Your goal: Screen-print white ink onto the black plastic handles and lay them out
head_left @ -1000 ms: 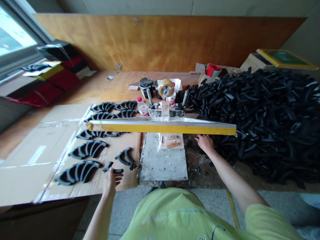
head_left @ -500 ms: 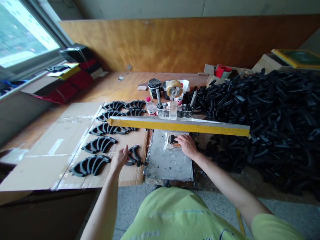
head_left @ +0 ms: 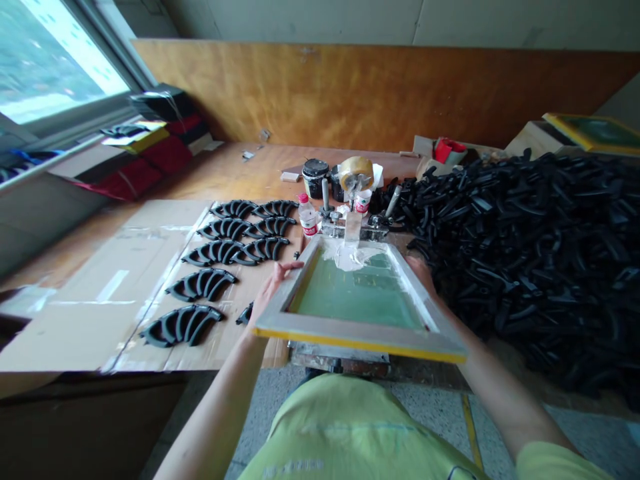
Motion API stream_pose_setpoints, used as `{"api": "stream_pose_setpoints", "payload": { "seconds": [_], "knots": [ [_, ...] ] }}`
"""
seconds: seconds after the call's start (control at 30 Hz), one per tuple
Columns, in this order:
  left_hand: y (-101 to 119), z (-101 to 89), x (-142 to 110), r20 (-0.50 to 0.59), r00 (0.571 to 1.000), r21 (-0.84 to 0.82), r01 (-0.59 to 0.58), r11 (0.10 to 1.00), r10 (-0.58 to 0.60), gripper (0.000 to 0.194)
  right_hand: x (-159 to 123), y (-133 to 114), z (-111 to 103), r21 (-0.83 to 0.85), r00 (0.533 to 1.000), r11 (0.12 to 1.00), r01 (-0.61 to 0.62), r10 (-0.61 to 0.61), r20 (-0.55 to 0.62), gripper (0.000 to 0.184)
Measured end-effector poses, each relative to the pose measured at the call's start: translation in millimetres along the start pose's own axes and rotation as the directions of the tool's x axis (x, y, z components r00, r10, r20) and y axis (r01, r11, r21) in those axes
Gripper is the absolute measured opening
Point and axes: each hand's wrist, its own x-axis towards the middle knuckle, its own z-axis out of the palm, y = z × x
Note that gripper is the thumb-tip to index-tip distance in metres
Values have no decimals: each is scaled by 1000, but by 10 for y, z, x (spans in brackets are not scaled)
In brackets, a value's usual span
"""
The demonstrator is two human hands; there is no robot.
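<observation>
A screen printing frame [head_left: 360, 333] with a green mesh slopes over the metal base plate [head_left: 320, 357], hiding most of it. White ink lies at the far end of the mesh. My left hand [head_left: 274, 283] is at the frame's left side, its fingers at the edge. On the opposite side, my right hand [head_left: 423, 272] holds the right edge, its fingers partly hidden by the frame. Under my left wrist, a curved black plastic part [head_left: 244, 314] shows in part on the cardboard [head_left: 150, 267]. The black part on the base plate is hidden.
Fanned rows of curved black parts [head_left: 200, 285] lie on the cardboard at left. A big heap of black parts [head_left: 520, 253] fills the right. Behind the frame are a hinge clamp [head_left: 360, 230], a bottle [head_left: 308, 217], an ink tub [head_left: 315, 177] and a tape roll [head_left: 356, 173].
The screen printing frame has swung down from its raised position over the base plate. My right hand has left the black part for the frame's right side; my left hand has moved to its left side.
</observation>
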Motion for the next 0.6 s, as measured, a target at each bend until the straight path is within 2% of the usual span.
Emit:
{"api": "stream_pose_setpoints", "payload": {
  "seconds": [0.07, 0.13, 0.2, 0.23, 0.3, 0.4, 0.47, 0.53, 0.6],
  "knots": [
    [-256, -108, -118, -10, 991, 72, 137, 988, -137, 55, 225, -14, -66, -21, 987, 997, -75, 71, -145, 34],
    [-549, -164, -166, -21, 978, 62, 208, 976, -207, 61, 507, -169, -8, -37, 975, 997, -73, 64, -214, 44],
    [-841, -181, -150, -32, 971, 25, 238, 971, -237, 73, 777, -382, 137, -69, 990, 997, 20, -30, -141, 57],
    [-973, -186, -126, -37, 970, 18, 243, 970, -242, 78, 885, -481, 223, -90, 995, 994, 58, -65, -73, 56],
    [-1179, -199, -70, -34, 970, 21, 243, 970, -242, 80, 1015, -624, 380, -139, 994, 987, 81, -70, 79, 40],
    [-1331, -239, -15, -13, 969, 37, 246, 969, -246, 76, 963, -709, 521, -223, 972, 972, 68, -14, 237, 12],
    [-1354, -264, -9, -2, 968, 36, 252, 967, -252, 74, 789, -721, 535, -243, 959, 963, 112, -41, 280, 10],
    [-1350, -277, -20, -6, 968, 35, 251, 967, -251, 72, 568, -725, 487, -199, 936, 954, 223, -152, 318, 14],
    [-1343, -278, -35, -11, 971, 55, 239, 969, -239, 69, 381, -723, 392, -109, 882, 928, 356, -296, 367, 19]
  ]
}}
